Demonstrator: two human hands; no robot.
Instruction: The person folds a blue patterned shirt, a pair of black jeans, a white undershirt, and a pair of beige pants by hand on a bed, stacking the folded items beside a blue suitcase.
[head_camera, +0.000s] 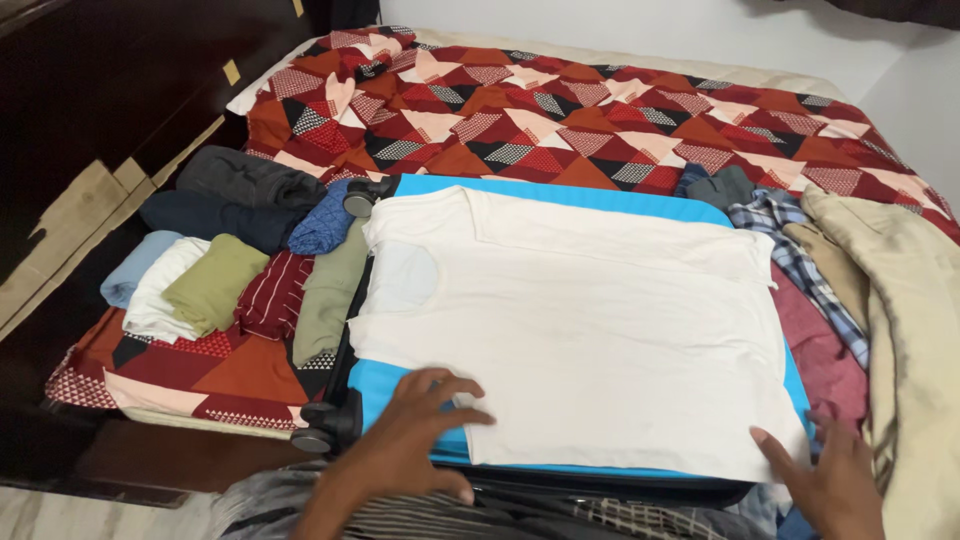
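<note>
A white T-shirt (580, 320) lies spread flat on a bright blue suitcase (560, 192) that rests on the bed. My left hand (410, 440) sits with fingers spread on the shirt's near left corner and the suitcase's blue edge. My right hand (825, 480) lies flat at the shirt's near right corner, fingertips touching the cloth. Neither hand grips anything.
Rolled clothes (225, 270) in grey, navy, blue, olive, white and striped red are lined up left of the suitcase. A loose heap with a plaid shirt (800, 260), a maroon garment and beige cloth (910, 300) lies to the right. A red patterned bedsheet (560, 100) covers the bed beyond; a dark wooden headboard (110, 90) is at left.
</note>
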